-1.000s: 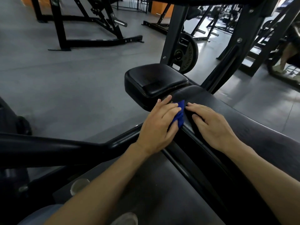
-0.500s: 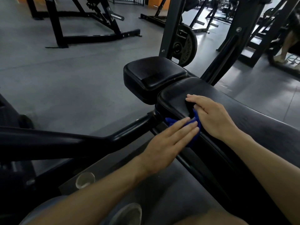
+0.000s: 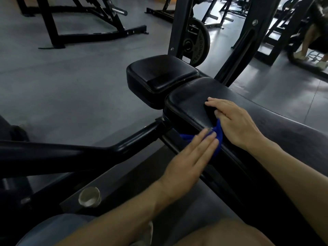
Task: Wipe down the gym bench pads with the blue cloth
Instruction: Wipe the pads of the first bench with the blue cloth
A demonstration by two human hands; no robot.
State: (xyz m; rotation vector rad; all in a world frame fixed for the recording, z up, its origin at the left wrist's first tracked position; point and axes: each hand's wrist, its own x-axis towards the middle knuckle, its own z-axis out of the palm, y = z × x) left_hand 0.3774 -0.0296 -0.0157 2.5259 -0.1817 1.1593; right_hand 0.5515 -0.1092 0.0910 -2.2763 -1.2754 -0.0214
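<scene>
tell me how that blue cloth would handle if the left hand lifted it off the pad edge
The blue cloth is probably floppy: it drapes over the long pad edge in folds. Likely light, since the left hand moves it with flat fingers. It may slide easily on the glossy pad.

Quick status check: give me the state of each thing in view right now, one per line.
blue cloth: bunched on the long pad's side edge, between both hands.
left hand: flat, fingers straight, pressing the cloth.
right hand: flat on the long pad.
long pad: being wiped.
square pad: untouched.
</scene>
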